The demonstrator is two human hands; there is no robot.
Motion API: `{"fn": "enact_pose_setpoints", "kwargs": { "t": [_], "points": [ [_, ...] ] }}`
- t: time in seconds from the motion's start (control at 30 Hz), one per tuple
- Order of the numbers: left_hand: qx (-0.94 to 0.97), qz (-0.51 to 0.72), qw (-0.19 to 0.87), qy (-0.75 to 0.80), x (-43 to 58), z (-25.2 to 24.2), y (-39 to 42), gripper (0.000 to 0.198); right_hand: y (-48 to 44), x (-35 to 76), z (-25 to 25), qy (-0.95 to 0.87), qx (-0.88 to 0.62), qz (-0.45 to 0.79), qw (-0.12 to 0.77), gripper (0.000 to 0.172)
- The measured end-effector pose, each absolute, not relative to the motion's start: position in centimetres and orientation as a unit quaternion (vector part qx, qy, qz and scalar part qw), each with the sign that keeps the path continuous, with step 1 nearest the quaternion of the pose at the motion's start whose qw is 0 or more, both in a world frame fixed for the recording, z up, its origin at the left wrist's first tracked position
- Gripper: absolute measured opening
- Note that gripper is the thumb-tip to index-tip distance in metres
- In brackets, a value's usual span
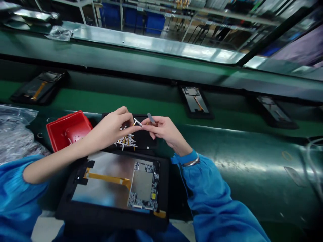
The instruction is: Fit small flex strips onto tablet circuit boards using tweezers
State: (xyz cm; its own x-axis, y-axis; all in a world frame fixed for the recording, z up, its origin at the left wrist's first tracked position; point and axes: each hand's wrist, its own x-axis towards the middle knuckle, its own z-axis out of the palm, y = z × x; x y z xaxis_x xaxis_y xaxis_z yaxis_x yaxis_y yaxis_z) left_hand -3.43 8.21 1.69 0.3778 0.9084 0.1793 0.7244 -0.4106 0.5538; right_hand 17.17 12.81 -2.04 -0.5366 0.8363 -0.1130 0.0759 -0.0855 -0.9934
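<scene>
My left hand (114,127) is pinched on a small white strip (137,122) above a black tray (148,139) that holds a pile of several similar small parts (126,141). My right hand (163,129) meets it fingertip to fingertip and grips a thin grey tool (151,118) that sticks up from the fingers. Below both hands lies an open tablet (116,185) in a black frame, with a silver back plate, an orange flex cable (108,178) and a circuit board (145,185) showing.
A red bin (68,129) stands left of the tray. Crinkled plastic bags (12,134) lie at the far left. Three more opened tablets (195,102) rest on the green conveyor belt (141,101) beyond. A metal rail runs behind it.
</scene>
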Motion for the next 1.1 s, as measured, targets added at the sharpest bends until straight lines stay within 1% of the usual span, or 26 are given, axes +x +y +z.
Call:
{"fn": "enact_pose_setpoints", "kwargs": {
  "t": [0.17, 0.37, 0.47, 0.57, 0.67, 0.73, 0.83, 0.93, 1.0, 1.1],
  "points": [
    [0.798, 0.149, 0.202, 0.547, -5.3, 0.7, 8.6, 0.029, 13.1, 17.0, -3.0, -0.586, -0.405, 0.65, 0.265, 0.027],
    [0.805, 0.153, 0.225, 0.528, -5.5, 0.6, 8.2, 0.028, 13.2, 17.1, -3.4, -0.54, -0.407, 0.681, 0.28, 0.027],
    [0.8, 0.195, 0.258, 0.506, -4.6, 0.9, 8.1, 0.023, 12.8, 16.7, -2.8, -0.477, -0.365, 0.732, 0.321, 0.023],
    [0.792, 0.274, 0.288, 0.464, -3.6, 1.5, 7.9, 0.017, 12.0, 16.2, -1.9, -0.428, -0.309, 0.775, 0.348, 0.024],
    [0.777, 0.354, 0.29, 0.432, -2.7, 2.4, 7.5, 0.011, 11.1, 16.1, -0.9, -0.432, -0.285, 0.78, 0.352, 0.026],
    [0.76, 0.386, 0.309, 0.422, -2.3, 3.1, 7.1, 0.006, 10.5, 16.2, -0.4, -0.446, -0.278, 0.768, 0.367, 0.024],
    [0.721, 0.384, 0.393, 0.421, -2.2, 4.0, 6.6, 0.009, 9.8, 16.7, 0.1, -0.498, -0.262, 0.726, 0.396, 0.018],
    [0.666, 0.345, 0.504, 0.428, -2.2, 4.2, 6.1, 0.01, 9.2, 17.5, 0.6, -0.619, -0.236, 0.621, 0.419, 0.008],
    [0.62, 0.31, 0.579, 0.429, -2.2, 3.9, 5.8, 0.01, 8.6, 18.1, 1.0, -0.706, -0.221, 0.524, 0.422, 0.01],
    [0.555, 0.248, 0.668, 0.43, -1.9, 3.3, 5.5, 0.01, 7.6, 18.9, 1.8, -0.802, -0.216, 0.39, 0.398, 0.013]
  ]
}}
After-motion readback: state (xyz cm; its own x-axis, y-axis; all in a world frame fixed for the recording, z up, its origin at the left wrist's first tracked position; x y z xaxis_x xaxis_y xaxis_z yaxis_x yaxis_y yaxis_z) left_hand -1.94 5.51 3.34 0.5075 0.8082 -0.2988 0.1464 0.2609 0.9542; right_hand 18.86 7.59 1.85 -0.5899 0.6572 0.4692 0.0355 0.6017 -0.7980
